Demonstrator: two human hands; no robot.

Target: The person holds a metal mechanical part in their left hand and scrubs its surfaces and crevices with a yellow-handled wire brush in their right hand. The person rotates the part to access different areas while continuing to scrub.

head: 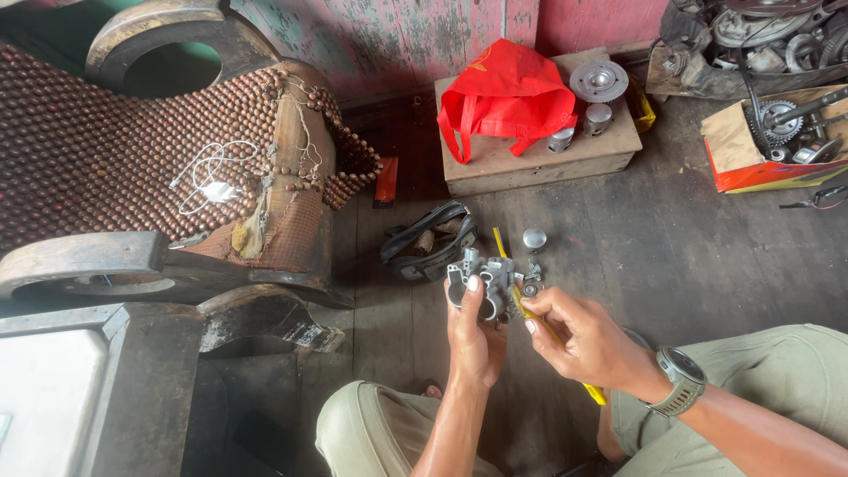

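1. Left hand (473,340) is up in the middle of the view, its grip closed round a grey metal carburettor (484,284), thumb pressed flat on the front of the part.
2. Right hand (587,343) comes in from the right, grip pinched shut on a yellow-handled screwdriver (530,311); the shaft runs up and to the left, and its tip sits against the carburettor's right side.
3. The carburettor is held in the air above the dark wooden floor (689,256), between the person's knees, well clear of the boards.
4. A grey wristwatch (682,380) sits on the right wrist; olive trousers (786,371) fill the lower corners.
5. On the floor just beyond the hands: a small round metal cap (534,238), a couple of tiny fittings (531,281) beside it, and a coil of black rubber strap (428,243) to the left.
6. Further back, a low wooden box (530,163) carries a red cloth bag (503,95), a round metal disc (599,80) and two small metal cylinders (579,128).
7. Far right, a cardboard box (760,150) holds gears and greasy engine parts.
8. Left side, a wooden chair (132,159) with a beaded seat cover, white earphones (212,181) lying on the beads.
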